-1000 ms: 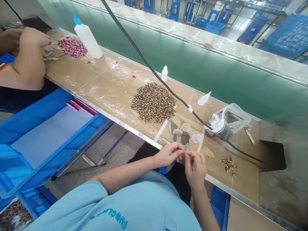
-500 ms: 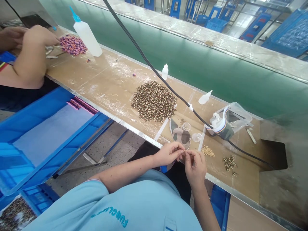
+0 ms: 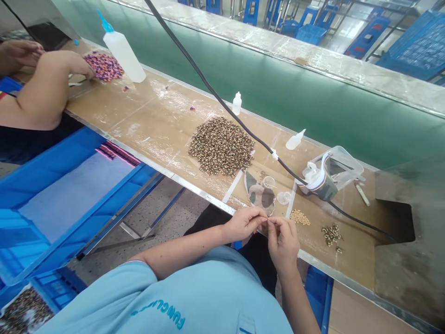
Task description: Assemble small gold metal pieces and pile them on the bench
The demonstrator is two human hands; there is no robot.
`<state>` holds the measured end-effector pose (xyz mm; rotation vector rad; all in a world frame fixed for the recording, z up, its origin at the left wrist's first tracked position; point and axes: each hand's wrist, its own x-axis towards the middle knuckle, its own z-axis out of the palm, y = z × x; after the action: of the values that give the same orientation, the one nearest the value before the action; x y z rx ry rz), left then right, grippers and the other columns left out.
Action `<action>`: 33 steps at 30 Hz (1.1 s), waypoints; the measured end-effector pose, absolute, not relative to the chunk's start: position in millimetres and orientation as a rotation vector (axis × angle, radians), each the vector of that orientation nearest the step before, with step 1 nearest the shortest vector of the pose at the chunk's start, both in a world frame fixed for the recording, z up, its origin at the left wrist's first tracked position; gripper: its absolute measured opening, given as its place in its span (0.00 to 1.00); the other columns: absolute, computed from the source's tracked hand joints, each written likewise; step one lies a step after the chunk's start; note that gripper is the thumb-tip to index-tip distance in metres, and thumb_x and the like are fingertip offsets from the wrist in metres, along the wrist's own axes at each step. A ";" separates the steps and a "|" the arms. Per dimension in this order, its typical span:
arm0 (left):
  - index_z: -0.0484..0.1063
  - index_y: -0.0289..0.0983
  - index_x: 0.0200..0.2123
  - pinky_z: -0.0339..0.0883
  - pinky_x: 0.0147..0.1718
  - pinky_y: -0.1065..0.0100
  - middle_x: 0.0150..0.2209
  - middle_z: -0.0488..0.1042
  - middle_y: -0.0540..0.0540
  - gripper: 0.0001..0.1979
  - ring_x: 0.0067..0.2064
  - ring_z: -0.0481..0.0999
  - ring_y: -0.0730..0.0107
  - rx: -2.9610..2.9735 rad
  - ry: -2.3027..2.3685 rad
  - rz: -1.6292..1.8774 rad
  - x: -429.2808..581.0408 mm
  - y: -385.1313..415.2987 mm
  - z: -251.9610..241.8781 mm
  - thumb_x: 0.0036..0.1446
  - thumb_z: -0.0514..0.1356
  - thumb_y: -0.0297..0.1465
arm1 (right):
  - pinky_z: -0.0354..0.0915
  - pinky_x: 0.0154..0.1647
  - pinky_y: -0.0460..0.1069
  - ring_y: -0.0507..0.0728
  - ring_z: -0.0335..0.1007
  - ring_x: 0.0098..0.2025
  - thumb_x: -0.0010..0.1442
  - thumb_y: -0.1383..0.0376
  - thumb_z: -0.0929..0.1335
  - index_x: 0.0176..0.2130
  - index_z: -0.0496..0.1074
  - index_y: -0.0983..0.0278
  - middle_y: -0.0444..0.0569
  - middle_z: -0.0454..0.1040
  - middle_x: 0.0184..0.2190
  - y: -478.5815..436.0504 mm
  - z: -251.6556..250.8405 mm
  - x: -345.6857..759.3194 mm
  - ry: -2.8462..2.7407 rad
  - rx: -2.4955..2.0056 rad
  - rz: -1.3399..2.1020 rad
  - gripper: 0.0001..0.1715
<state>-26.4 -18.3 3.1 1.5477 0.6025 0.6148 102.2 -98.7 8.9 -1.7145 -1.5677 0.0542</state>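
I'm pinching a tiny piece (image 3: pixel 268 221), too small to make out clearly, with my left hand (image 3: pixel 244 224) and my right hand (image 3: pixel 283 245) held together, fingertips meeting on it. It sits just above the front edge of the workbench (image 3: pixel 153 125). Just beyond my hands lie a small heap of tan beads (image 3: pixel 299 217) and a cluster of speckled brown rings (image 3: pixel 332 234), with a larger speckled brown heap (image 3: pixel 221 146) farther along.

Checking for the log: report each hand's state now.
Left hand: closed, fingertips pinching a tiny item, too small to identify.
Right hand: closed, fingertips pinching the same tiny item.
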 end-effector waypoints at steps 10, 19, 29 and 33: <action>0.67 0.34 0.29 0.61 0.20 0.79 0.21 0.66 0.54 0.08 0.19 0.65 0.82 1.484 0.576 0.456 -27.2 -12.6 6.0 0.58 0.53 0.31 | 0.64 0.31 0.46 0.51 0.66 0.33 0.62 0.67 0.62 0.36 0.68 0.61 0.46 0.70 0.31 -103.3 17.2 110.5 -1.701 -1.688 0.065 0.05; 0.68 0.34 0.30 0.60 0.20 0.79 0.19 0.66 0.54 0.07 0.19 0.65 0.81 1.577 0.540 0.349 -27.2 -7.4 10.7 0.58 0.53 0.29 | 0.64 0.33 0.47 0.52 0.67 0.33 0.63 0.66 0.61 0.35 0.66 0.61 0.46 0.69 0.31 -105.8 19.1 115.5 -1.740 -1.696 0.162 0.06; 0.69 0.33 0.31 0.60 0.20 0.79 0.19 0.66 0.54 0.07 0.18 0.65 0.81 1.553 0.562 0.384 -26.4 -9.6 8.5 0.57 0.53 0.28 | 0.62 0.31 0.47 0.52 0.65 0.33 0.64 0.64 0.59 0.33 0.64 0.61 0.46 0.67 0.29 -105.2 15.9 110.9 -1.682 -1.758 0.174 0.09; 0.70 0.33 0.32 0.60 0.20 0.80 0.20 0.66 0.54 0.07 0.18 0.65 0.82 1.538 0.576 0.381 -25.8 -10.1 8.4 0.58 0.53 0.28 | 0.62 0.31 0.47 0.52 0.64 0.32 0.63 0.63 0.60 0.31 0.64 0.62 0.45 0.67 0.28 -103.5 11.9 110.4 -1.569 -1.739 0.274 0.09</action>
<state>-25.8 -10.1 8.4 1.5383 0.5759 0.3812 110.4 -103.5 11.9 -1.7386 -1.5688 0.2741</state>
